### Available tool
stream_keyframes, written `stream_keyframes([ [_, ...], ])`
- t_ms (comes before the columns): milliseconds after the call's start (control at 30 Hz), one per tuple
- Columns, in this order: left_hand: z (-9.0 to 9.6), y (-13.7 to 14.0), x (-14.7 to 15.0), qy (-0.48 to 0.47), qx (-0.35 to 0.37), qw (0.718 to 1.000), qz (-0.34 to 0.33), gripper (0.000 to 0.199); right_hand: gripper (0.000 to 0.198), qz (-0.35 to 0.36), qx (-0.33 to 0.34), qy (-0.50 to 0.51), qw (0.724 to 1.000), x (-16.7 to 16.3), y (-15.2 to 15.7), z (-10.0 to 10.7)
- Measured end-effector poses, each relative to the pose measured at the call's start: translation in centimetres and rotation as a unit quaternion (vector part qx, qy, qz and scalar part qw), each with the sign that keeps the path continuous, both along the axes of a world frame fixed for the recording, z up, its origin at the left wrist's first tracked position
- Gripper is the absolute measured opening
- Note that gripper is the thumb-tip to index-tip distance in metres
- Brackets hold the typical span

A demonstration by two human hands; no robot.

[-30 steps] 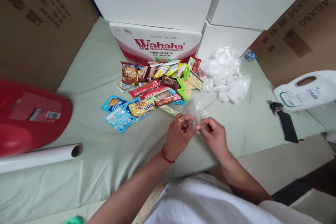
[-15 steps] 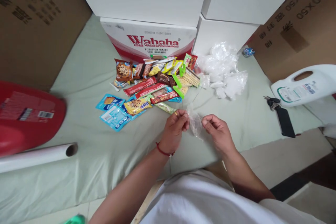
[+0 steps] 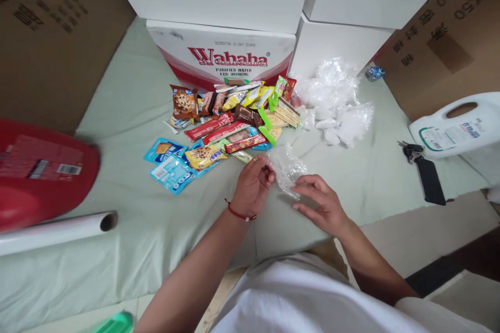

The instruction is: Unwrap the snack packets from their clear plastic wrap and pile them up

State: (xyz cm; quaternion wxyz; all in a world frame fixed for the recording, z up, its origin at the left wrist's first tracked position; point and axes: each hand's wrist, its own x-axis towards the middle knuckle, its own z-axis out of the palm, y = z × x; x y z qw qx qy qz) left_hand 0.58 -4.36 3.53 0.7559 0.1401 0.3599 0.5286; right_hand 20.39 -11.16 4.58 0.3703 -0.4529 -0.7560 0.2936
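A crinkled clear plastic bag (image 3: 288, 166) hangs between my hands above the cloth. My left hand (image 3: 255, 182), with a red cord at the wrist, pinches the bag's left edge. My right hand (image 3: 318, 202) is beside the bag's lower right, its thumb and fingers apart; the fingertips are at the plastic, and I cannot tell whether they touch it. Just beyond lies a heap of wrapped snacks: red bars (image 3: 211, 126), a yellow cookie packet (image 3: 205, 157), blue packets (image 3: 173, 173) and a brown cookie packet (image 3: 184, 102). Right of them is a pile of clear plastic bags (image 3: 332, 93).
A Wahaha water carton (image 3: 230, 54) backs the snacks. At left are a red container (image 3: 42, 177) and a white roll (image 3: 58, 231). To the right stand a white jug (image 3: 461, 125), keys (image 3: 411, 152) and a black phone-like object (image 3: 429, 181). Pale green cloth (image 3: 156, 250) covers the surface.
My right hand has opened its pinch, and its fingers have spread. The plastic bag between my hands is more spread out and raised. My left hand has shifted slightly left, still pinching.
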Motion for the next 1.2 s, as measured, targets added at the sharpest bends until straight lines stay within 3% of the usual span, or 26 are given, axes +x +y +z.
stream_keyframes([
  [100,-0.3,-0.2,-0.2,0.010,0.004,1.000,0.024,0.029,0.028,0.022,0.091,-0.010,0.996,-1.4,0.0,-0.6],
  [167,-0.5,-0.3,-0.6,0.005,0.011,0.999,0.038,0.026,0.028,0.029,0.107,-0.009,0.994,-1.7,-0.3,-0.7],
  [233,-0.8,-0.3,-1.0,-0.014,0.017,0.999,0.038,0.023,0.022,-0.006,0.064,0.011,0.998,-1.2,-0.5,-0.8],
  [300,-1.1,-0.2,-1.5,-0.033,0.024,0.999,0.035,0.021,0.012,-0.117,-0.015,0.058,0.991,-0.1,-0.5,-0.9],
  [367,-1.4,-0.1,-1.9,-0.047,0.025,0.998,0.034,0.019,0.012,-0.242,-0.109,0.137,0.954,1.1,-0.1,-1.0],
  [433,-1.7,0.1,-2.3,-0.061,0.017,0.997,0.041,0.016,0.021,-0.300,-0.208,0.224,0.904,1.9,0.6,-1.0],
  [533,-2.1,0.3,-2.8,-0.076,0.003,0.996,0.047,0.013,0.034,-0.268,-0.340,0.318,0.844,2.0,1.5,-1.2],
  [600,-2.3,0.5,-3.1,-0.082,0.001,0.996,0.045,0.011,0.040,-0.242,-0.393,0.355,0.813,1.5,1.8,-1.3],
  [733,-2.5,0.6,-3.6,-0.085,0.005,0.995,0.047,0.010,0.042,-0.208,-0.442,0.423,0.763,0.6,1.9,-2.0],
  [833,-2.4,0.6,-3.6,-0.079,0.008,0.996,0.038,0.011,0.042,-0.193,-0.457,0.454,0.740,0.3,2.1,-2.3],
  [933,-2.4,0.4,-3.4,-0.074,0.012,0.997,0.035,0.013,0.052,-0.186,-0.456,0.468,0.734,0.1,2.4,-2.2],
  [1033,-2.5,0.3,-3.4,-0.071,0.017,0.997,0.040,0.015,0.063,-0.201,-0.420,0.440,0.768,-0.2,2.5,-1.9],
  [1133,-2.8,0.2,-3.5,-0.062,0.018,0.997,0.035,0.015,0.046,-0.231,-0.382,0.370,0.814,-0.4,2.4,-1.8],
  [1200,-3.0,0.4,-3.7,-0.049,0.017,0.998,0.041,0.016,0.040,-0.244,-0.375,0.357,0.820,-0.4,2.4,-1.9],
])
